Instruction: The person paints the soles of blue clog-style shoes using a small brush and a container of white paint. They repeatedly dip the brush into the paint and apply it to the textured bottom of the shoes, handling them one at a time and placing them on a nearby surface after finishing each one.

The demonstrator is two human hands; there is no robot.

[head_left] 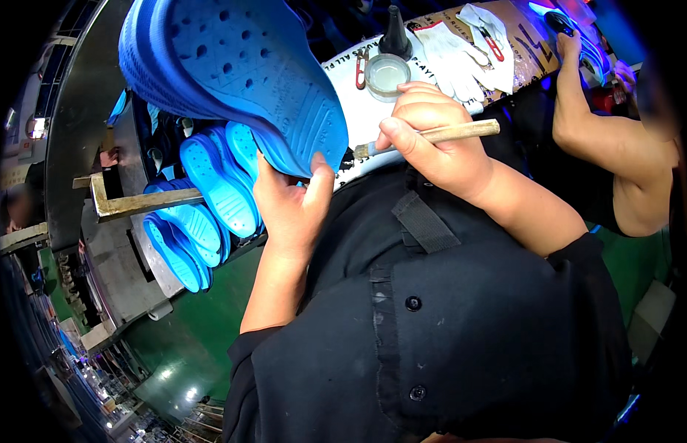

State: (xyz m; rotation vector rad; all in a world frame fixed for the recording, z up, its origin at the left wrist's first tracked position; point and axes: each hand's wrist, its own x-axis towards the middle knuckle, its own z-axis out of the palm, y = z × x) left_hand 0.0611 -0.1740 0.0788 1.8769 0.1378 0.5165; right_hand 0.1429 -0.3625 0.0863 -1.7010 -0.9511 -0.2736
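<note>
Seen from above, a person in a black shirt (pixel 432 332) works with bare hands. The left hand (pixel 288 203) is closed around the heel edge of a blue perforated sole (pixel 240 74), holding it up at a tilt. The right hand (pixel 432 136) grips a wooden-handled brush (pixel 439 134), its tip at the sole's edge. Below the sole, more blue soles (pixel 203 207) hang stacked. Farther off sit a small round dish (pixel 387 74), a black cone (pixel 395 33) and white gloves (pixel 454 52). A co-worker's arm (pixel 602 140) reaches in at right
</note>
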